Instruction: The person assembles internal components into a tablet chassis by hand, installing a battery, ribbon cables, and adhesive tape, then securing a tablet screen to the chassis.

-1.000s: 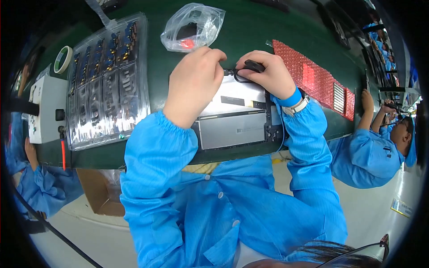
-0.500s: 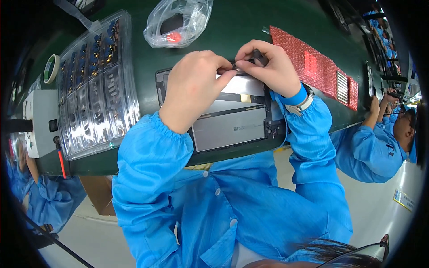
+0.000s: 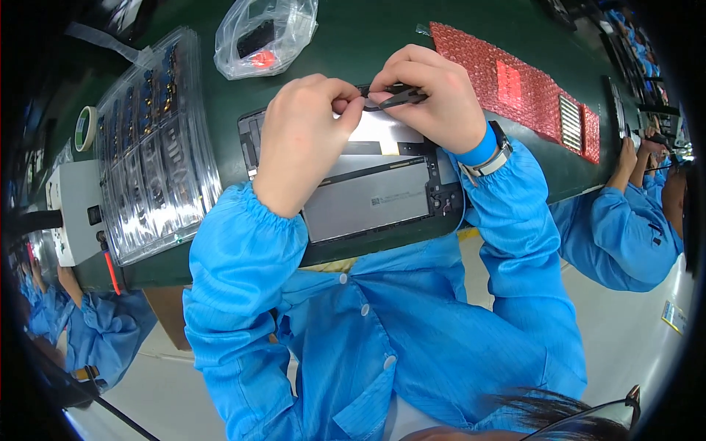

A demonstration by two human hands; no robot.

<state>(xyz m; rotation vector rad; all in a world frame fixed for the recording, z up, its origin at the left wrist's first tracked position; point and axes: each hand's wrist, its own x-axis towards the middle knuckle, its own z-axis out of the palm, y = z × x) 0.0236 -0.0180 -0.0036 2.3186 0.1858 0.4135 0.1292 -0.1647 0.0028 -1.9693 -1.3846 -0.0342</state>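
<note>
An opened tablet-like device, black-framed with silver panels inside, lies on the green table in front of me. Over its far edge my left hand pinches with thumb and forefinger; whatever sits between those fingertips is too small to name. Close beside it, my right hand grips black tweezers whose tips point toward the left fingertips. A blue band and a watch circle the right wrist. Both hands hide part of the device's far side.
Clear trays of small parts lie left, beside a white box and a tape roll. A plastic bag is at the back. Red bubble wrap lies right. A co-worker's sleeve is at far right.
The view has shifted slightly. The tweezers now show more fully, lying nearly level across my right fingers, with their tips near the left fingertips. Both hands stay at the device's far edge.
</note>
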